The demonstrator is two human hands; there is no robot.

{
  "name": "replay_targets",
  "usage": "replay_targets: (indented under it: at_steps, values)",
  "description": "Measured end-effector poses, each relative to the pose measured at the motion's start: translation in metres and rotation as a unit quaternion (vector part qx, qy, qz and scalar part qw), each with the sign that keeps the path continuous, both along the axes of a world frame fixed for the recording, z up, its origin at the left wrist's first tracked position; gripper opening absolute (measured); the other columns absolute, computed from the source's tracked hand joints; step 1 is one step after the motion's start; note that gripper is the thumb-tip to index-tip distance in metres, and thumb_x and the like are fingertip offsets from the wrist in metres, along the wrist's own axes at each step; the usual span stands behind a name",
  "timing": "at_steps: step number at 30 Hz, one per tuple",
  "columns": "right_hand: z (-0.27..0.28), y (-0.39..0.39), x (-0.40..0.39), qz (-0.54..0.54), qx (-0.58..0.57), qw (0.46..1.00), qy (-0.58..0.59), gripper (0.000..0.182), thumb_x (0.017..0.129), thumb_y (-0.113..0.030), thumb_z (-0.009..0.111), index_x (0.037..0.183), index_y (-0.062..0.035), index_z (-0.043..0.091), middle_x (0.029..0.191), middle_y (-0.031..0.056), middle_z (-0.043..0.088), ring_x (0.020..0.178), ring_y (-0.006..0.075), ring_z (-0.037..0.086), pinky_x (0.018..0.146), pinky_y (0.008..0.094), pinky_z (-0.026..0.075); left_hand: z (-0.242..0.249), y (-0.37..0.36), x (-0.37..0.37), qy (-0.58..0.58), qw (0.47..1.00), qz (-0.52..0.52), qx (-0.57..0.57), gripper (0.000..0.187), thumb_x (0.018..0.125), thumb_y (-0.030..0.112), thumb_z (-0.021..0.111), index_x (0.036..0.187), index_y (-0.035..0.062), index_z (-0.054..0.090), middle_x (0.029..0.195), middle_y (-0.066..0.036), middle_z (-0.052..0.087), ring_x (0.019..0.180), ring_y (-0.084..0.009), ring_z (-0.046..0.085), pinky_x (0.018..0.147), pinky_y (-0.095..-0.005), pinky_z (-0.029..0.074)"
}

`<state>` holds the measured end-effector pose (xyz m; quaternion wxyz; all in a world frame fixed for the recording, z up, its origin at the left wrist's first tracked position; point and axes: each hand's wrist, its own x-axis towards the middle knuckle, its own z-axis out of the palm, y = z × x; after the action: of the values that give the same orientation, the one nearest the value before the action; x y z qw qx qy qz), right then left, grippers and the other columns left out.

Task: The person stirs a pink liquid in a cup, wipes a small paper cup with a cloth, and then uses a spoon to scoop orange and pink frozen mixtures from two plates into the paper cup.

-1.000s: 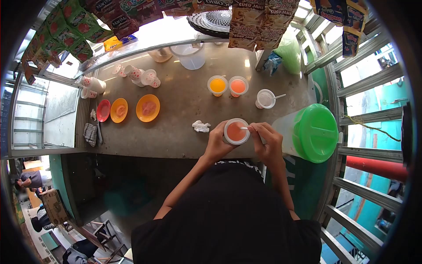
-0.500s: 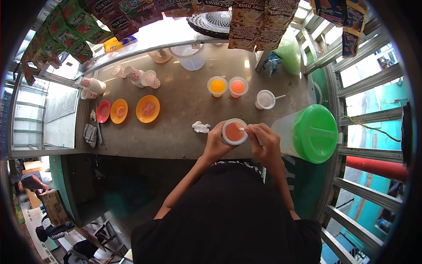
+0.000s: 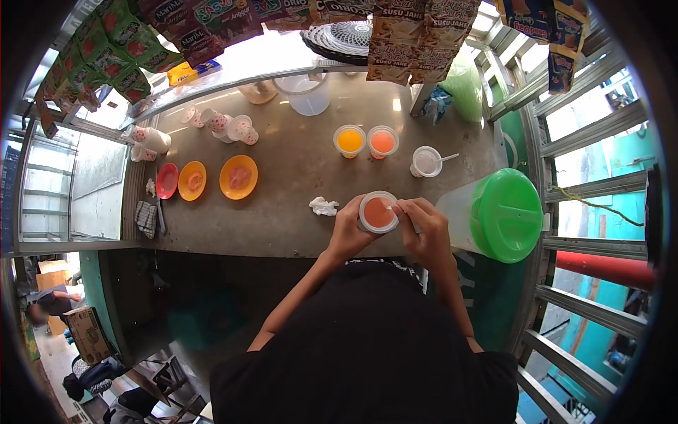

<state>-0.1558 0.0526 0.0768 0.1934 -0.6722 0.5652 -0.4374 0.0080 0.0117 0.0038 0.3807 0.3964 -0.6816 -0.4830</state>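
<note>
My left hand (image 3: 351, 230) is wrapped round a plastic cup (image 3: 378, 212) of reddish-orange drink, near the counter's front edge. The fingers of my right hand (image 3: 426, 230) pinch the handle of a white spoon (image 3: 390, 208), whose lower end is in the drink. Beyond them stand a cup of yellow-orange drink (image 3: 349, 140) and a cup of pink-orange drink (image 3: 382, 142), side by side. To their right, a cup with whitish contents (image 3: 426, 162) has a spoon handle sticking out. Crumpled white tissue (image 3: 324, 205) lies left of my left hand.
A large container with a green lid (image 3: 512, 215) stands close on my right. Plates (image 3: 238, 177) and stacked patterned cups (image 3: 240, 128) are on the left of the counter (image 3: 282, 226). A clear tub (image 3: 309, 95) sits at the back. Drink sachets (image 3: 424, 35) hang overhead.
The cup and both hands stay in nearly the same place, with the spoon shifted slightly in the drink. At the far left, a person in the background has moved a little.
</note>
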Motion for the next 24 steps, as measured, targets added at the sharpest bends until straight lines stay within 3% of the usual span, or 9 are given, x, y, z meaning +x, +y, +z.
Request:
replay_targets:
  at_steps: [4, 24]
  values:
    - [0.001, 0.004, -0.001, 0.006, 0.039, 0.999, -0.011, 0.01, 0.087, -0.003, 0.067, 0.094, 0.0029, 0.068, 0.086, 0.0172, 0.067, 0.075, 0.0329, 0.066, 0.067, 0.0394, 0.052, -0.001, 0.0, 0.001, -0.005, 1.0, -0.004, 0.005, 0.05, 0.069, 0.009, 0.082, 0.114, -0.0013, 0.065, 0.114, -0.017, 0.067, 0.106, -0.0301, 0.066, 0.092, -0.0378, 0.052]
    - [-0.002, 0.002, 0.011, 0.023, -0.014, 0.999, -0.037, 0.008, 0.087, -0.003, 0.067, 0.094, 0.0014, 0.067, 0.084, 0.016, 0.066, 0.074, 0.0318, 0.065, 0.066, 0.0384, 0.051, -0.001, 0.001, 0.009, -0.006, 1.0, 0.003, 0.007, 0.048, 0.069, 0.009, 0.083, 0.113, -0.0015, 0.065, 0.112, -0.017, 0.068, 0.104, -0.0299, 0.066, 0.091, -0.0377, 0.052]
